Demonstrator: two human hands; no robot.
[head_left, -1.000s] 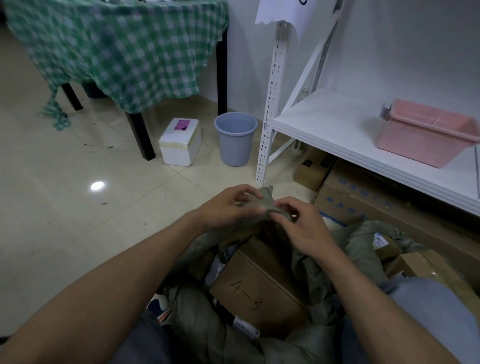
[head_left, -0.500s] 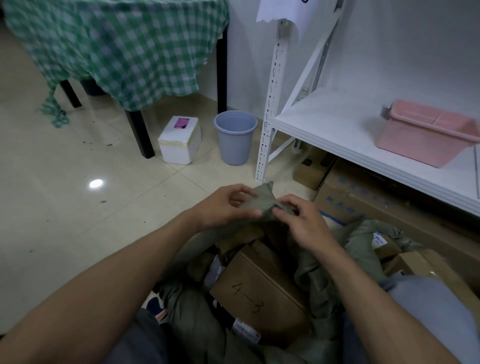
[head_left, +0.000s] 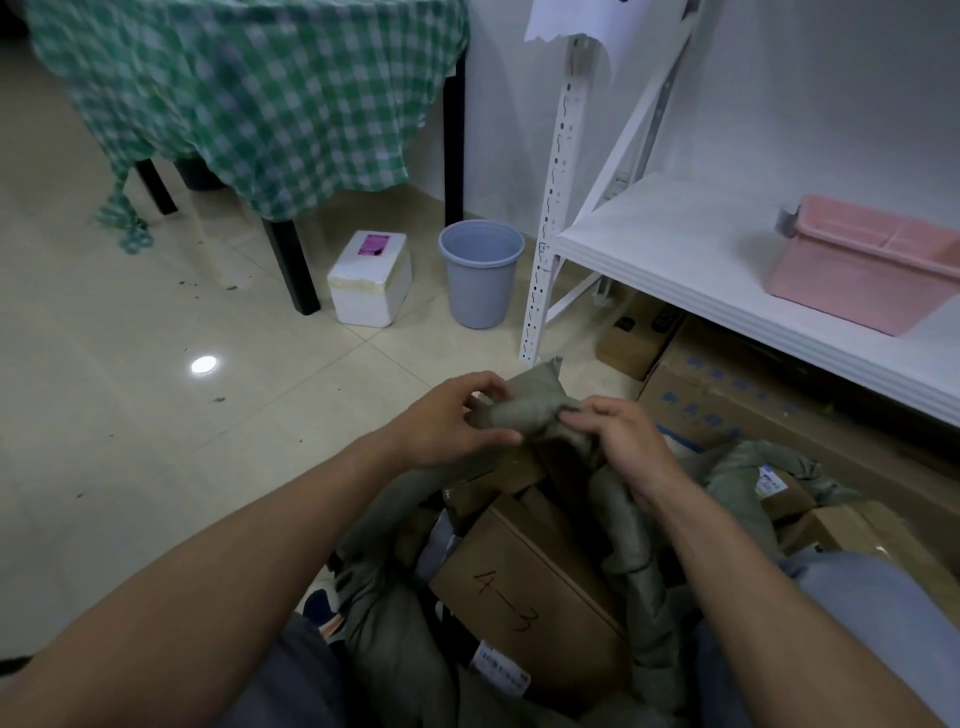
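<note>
A grey-green woven sack (head_left: 395, 639) lies open on the floor in front of me, full of parcels. Its far rim (head_left: 530, 405) is rolled into a thick roll. My left hand (head_left: 441, 421) grips the roll from the left, and my right hand (head_left: 623, 441) pinches it from the right. Inside the sack lies a brown cardboard box (head_left: 524, 608) marked "4-3" with a barcode label at its near corner. Other cartons beneath it are partly hidden by the sack's folds.
A white metal shelf (head_left: 701, 270) stands at the right with a pink plastic bin (head_left: 862, 265) on it. Cardboard boxes (head_left: 727, 395) sit under it. A grey bucket (head_left: 480, 273), a white foam box (head_left: 370, 278) and a table with a green checked cloth (head_left: 249, 93) stand beyond.
Both hands have stayed on the sack's rim; the rolled edge has grown thicker and stands a little higher between them.
</note>
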